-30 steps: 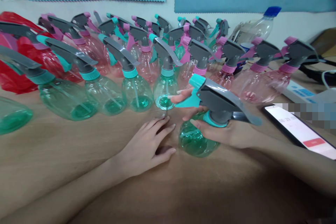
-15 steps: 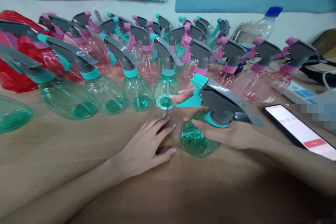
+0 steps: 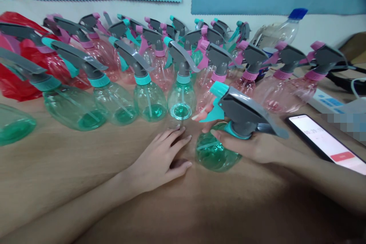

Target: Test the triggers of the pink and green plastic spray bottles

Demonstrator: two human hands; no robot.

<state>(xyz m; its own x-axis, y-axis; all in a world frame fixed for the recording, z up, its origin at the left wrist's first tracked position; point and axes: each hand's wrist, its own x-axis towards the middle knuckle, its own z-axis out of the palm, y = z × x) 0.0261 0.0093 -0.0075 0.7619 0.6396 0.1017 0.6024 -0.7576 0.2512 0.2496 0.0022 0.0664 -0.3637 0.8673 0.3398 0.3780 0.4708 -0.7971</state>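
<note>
A green spray bottle [image 3: 217,157] with a grey head and turquoise nozzle stands slightly tilted on the table. My right hand [image 3: 251,146] is wrapped round its neck, and a finger presses on the turquoise trigger [image 3: 214,114]. Left of that bottle, my left hand [image 3: 164,156] lies flat on the wooden table with its fingers spread and nothing in it. Just beyond my left fingertips stands another green spray bottle [image 3: 181,99]. The far side of the held bottle and some right fingers are hidden.
Several green spray bottles [image 3: 150,101] line up in front of pink ones [image 3: 220,76]. A phone [image 3: 328,141] lies at the right, near a white power strip [image 3: 328,101]. Red plastic bag [image 3: 20,80] sits at the left; a clear bottle with a blue cap [image 3: 288,30] leans behind.
The trigger of the held spray bottle has moved back toward the neck, with my right finger drawn in on it. The head has shifted slightly right. My left hand has not moved.
</note>
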